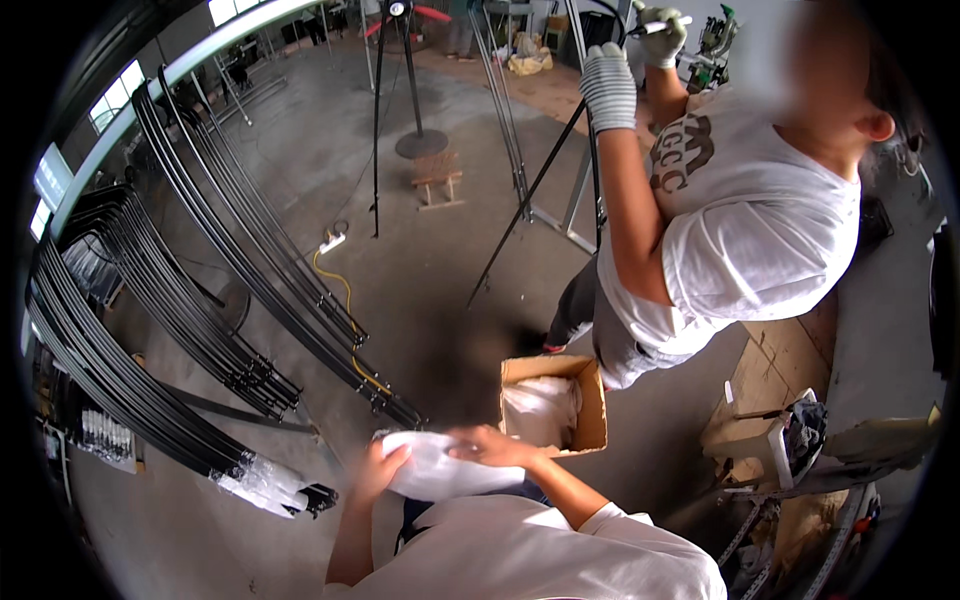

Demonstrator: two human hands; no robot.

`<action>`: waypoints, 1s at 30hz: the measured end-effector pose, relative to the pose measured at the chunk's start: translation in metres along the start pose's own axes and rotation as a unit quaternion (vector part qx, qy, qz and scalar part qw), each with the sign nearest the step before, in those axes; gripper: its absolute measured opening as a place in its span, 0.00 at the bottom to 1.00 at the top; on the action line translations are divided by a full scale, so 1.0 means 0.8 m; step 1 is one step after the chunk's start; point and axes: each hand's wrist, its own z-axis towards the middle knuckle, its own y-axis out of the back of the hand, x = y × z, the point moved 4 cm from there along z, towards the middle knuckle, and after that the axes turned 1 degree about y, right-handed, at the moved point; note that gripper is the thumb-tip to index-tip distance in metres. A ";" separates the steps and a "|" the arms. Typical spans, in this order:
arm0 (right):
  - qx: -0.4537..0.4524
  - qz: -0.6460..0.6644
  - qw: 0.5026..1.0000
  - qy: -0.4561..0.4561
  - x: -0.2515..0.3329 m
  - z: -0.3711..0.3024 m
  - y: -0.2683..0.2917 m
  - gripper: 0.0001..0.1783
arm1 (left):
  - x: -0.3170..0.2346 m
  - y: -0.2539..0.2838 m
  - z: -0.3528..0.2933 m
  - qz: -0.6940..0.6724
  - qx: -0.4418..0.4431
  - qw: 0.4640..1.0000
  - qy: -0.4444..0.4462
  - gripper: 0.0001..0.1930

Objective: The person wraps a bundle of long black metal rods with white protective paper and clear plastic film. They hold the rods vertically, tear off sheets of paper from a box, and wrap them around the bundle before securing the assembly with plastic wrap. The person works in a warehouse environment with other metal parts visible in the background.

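Note:
Close in front of my body is a thin white sheet or bag; its exact kind does not show. My left hand grips its left edge, thumb on top. My right hand holds it by the upper right, with the fingers bent over it and somewhat smeared by motion. Just beyond my right hand stands an open cardboard box on the floor. Crumpled white material like that in my hands fills part of the box.
Long black rods hang in bundles from a rail on the left, some ends wrapped in clear plastic. A co-worker in gloves stands at right, holding black rods and a white marker-like stick. A yellow cord and wooden stool are ahead.

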 end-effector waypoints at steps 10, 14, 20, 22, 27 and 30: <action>-0.083 0.096 0.992 -0.018 0.005 -0.053 0.028 0.13 | -0.031 -0.054 0.010 -0.047 0.036 0.996 -0.063 0.09; -0.111 0.078 0.990 -0.024 0.009 -0.072 0.044 0.12 | -0.028 -0.067 0.027 -0.021 0.061 0.995 -0.070 0.10; -0.136 0.123 0.982 -0.034 0.004 -0.085 0.036 0.14 | -0.039 -0.074 0.033 0.007 0.089 0.987 -0.136 0.10; -0.173 0.151 0.972 -0.042 -0.003 -0.089 0.030 0.12 | -0.039 -0.076 0.037 0.022 0.122 0.987 -0.099 0.09; -0.182 0.173 0.966 -0.058 -0.026 -0.083 0.025 0.11 | -0.056 -0.078 0.032 0.032 0.116 0.987 -0.109 0.10; -0.168 0.173 0.969 -0.058 -0.023 -0.063 0.021 0.10 | -0.037 -0.060 0.029 0.035 0.075 0.988 -0.127 0.10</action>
